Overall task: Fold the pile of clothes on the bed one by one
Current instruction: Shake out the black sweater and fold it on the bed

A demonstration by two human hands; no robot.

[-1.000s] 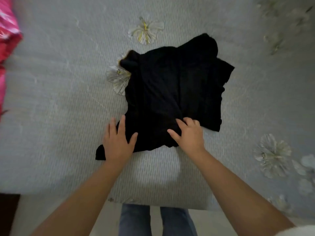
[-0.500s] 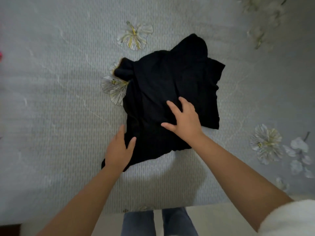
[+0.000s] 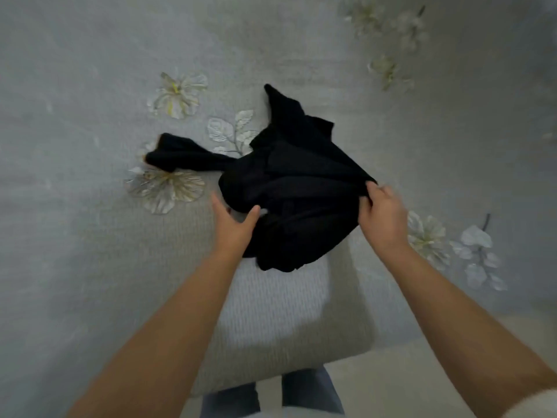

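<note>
Black garment: flat earlier, now bunched on bed; right hand pinched edge, left hand gripped fold; folding underway.

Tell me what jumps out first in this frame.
A crumpled black garment lies mid-bed, one sleeve trailing left over a printed flower. The right hand pinches its right edge and lifts it; the left hand has a grip on the near left edge. Beneath is the grey bedspread with pale flowers.
</note>
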